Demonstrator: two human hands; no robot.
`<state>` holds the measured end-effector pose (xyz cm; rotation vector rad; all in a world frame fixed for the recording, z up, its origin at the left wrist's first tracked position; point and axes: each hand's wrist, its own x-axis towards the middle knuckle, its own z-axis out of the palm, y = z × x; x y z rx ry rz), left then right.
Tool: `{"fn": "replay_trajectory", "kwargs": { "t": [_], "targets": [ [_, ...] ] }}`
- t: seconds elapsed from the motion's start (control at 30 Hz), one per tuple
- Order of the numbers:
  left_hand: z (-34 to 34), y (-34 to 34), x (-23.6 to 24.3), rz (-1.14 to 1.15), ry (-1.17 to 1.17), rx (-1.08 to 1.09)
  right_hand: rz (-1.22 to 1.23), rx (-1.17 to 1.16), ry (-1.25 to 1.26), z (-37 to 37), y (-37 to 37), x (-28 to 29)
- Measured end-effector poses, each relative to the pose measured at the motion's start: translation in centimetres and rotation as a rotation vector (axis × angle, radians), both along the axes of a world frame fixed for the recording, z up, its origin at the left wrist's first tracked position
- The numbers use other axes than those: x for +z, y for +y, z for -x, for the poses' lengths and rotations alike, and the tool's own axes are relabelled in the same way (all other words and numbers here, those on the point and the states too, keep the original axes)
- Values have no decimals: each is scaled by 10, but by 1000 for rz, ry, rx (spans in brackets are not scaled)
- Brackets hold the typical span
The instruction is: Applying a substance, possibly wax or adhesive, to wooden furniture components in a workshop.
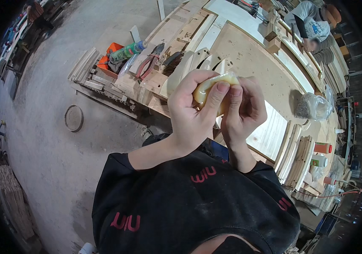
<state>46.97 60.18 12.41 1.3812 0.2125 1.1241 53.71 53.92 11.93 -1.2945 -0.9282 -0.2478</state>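
Both hands are raised in front of my chest, above the near edge of the workbench (274, 122). Between them is a small, glossy, yellowish clear plastic pouch (205, 89) with soft-looking contents that I cannot make out. My left hand (191, 108) is closed around its left side, the thumb pressed on the front. My right hand (246, 106) pinches the right end, its thumb beside the left one. The pouch's far side and right end are partly hidden by fingers. Behind the left hand lie red-handled pliers (150, 63) and pale curved wooden pieces (181, 70).
An orange bin (104, 67) holds a green spray can (126, 51). Right lie a clear bag of small dark pieces (312, 106), stacked wooden strips (293, 156) and bottles (320, 161). Another person (310, 21) works at the far right. A ring (74, 118) lies on the floor.
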Motion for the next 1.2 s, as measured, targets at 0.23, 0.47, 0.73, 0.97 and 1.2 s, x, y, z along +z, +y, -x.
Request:
{"fn": "replay_trajectory", "kwargs": {
  "t": [0.23, 0.47, 0.73, 0.97, 1.2],
  "targets": [
    [0, -3, -2, 33, -41, -33, 18, -28, -8, 3, -4, 3],
    [-1, -8, 1, 167, -116, -104, 7, -57, 9, -2, -7, 0],
    [-10, -6, -3, 204, 39, -194, 81, 202, 327, -17, -8, -31],
    [-22, -26, -29, 277, 31, -159, -38, 337, 636, 0, -9, -41],
    [-25, -27, -48, 745, 73, -483, 52, 330, 567, -14, -19, -42]
  ]
}}
